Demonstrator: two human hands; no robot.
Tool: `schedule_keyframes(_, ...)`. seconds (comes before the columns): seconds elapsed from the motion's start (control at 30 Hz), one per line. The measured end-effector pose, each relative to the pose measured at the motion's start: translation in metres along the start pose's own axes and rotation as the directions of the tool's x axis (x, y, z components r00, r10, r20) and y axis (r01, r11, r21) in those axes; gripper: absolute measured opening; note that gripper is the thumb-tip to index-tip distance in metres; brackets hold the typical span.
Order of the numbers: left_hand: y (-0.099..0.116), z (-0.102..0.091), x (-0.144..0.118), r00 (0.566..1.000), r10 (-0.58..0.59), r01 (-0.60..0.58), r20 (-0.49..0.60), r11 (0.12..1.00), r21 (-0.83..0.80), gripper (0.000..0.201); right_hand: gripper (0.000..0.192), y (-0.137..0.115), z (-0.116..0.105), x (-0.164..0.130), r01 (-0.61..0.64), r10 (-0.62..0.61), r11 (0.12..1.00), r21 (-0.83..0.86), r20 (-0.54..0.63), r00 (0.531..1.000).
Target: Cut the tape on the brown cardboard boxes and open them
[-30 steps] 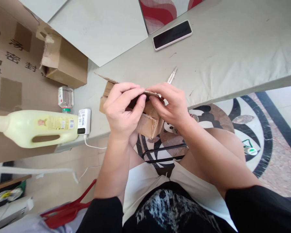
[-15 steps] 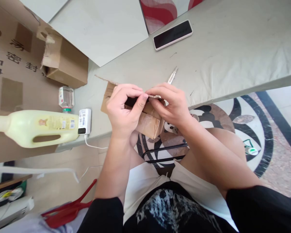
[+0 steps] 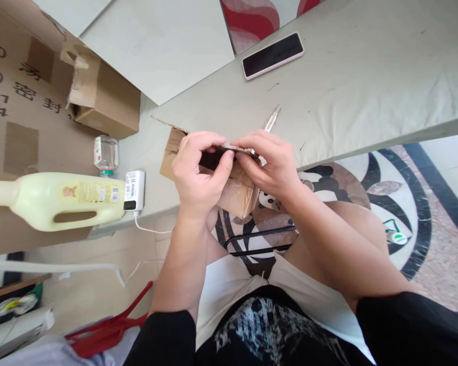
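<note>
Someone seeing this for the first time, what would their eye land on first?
Probably the left hand and right hand, meeting mid-picture at the edge of a cardboard box. Next, perhaps, the big pale-yellow jug at the left. Then the boldly patterned floor at the right, below the table.

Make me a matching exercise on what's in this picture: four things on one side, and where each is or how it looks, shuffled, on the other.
Things
1. small brown cardboard box
2. pale yellow plastic bottle with a handle
3. white rectangular device with a black panel
4. pink-edged phone with a black screen

Places and states
A. has a white cable running from it
B. near the red-and-white panel
C. has the left hand and right hand on it
D. neck at the picture's left edge

Right pairs: 1-C, 2-D, 3-A, 4-B
</note>
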State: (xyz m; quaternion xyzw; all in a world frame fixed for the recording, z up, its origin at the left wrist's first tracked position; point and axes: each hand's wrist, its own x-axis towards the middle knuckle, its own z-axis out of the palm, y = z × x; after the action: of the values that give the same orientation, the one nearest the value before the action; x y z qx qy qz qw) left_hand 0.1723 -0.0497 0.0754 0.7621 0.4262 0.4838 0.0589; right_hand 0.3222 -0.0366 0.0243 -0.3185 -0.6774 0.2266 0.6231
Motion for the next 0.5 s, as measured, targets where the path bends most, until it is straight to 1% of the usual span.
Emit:
schedule_keyframes(0.13, 0.003, 0.000, 0.001, 1.000, 0.001, -0.003, 0.015, 0.996, 0.088, 0.005, 0.021, -0.002, 0.000, 0.001, -0.062, 0.063, 0.997, -0.037, 0.019, 0.998)
schedule_keyframes(0.2, 0.003, 0.000, 0.001, 1.000, -0.003, 0.000, 0.021, 0.991, 0.133, 0.008, 0.021, -0.002, -0.001, 0.001, -0.063, 0.064, 0.997, -0.036, 0.019, 0.998)
schedule_keyframes(0.3, 0.001, -0.001, 0.000, 1.000, -0.009, 0.006, 0.028, 0.992, 0.123, 0.012, 0.021, -0.002, -0.001, 0.001, -0.054, 0.054, 0.998, -0.040, 0.022, 0.998)
schedule_keyframes(0.33, 0.000, -0.002, 0.000, 1.000, -0.009, 0.007, 0.017, 0.994, 0.112, 0.012, 0.022, -0.002, -0.002, 0.001, -0.062, 0.063, 0.997, -0.052, 0.028, 0.998)
schedule_keyframes(0.4, 0.000, -0.006, -0.002, 0.999, 0.007, -0.002, -0.045, 0.994, 0.109, 0.014, 0.024, -0.001, -0.002, 0.001, -0.091, 0.094, 0.992, -0.083, 0.036, 0.995)
schedule_keyframes(0.47, 0.006, -0.011, -0.005, 0.992, 0.027, -0.009, -0.122, 0.989, 0.147, 0.016, 0.027, 0.000, -0.002, 0.001, -0.119, 0.122, 0.988, -0.102, 0.023, 0.992)
schedule_keyframes(0.5, 0.012, -0.013, -0.007, 0.991, 0.026, -0.002, -0.132, 0.984, 0.176, 0.017, 0.028, 0.000, -0.002, 0.001, -0.127, 0.129, 0.986, -0.104, 0.012, 0.992)
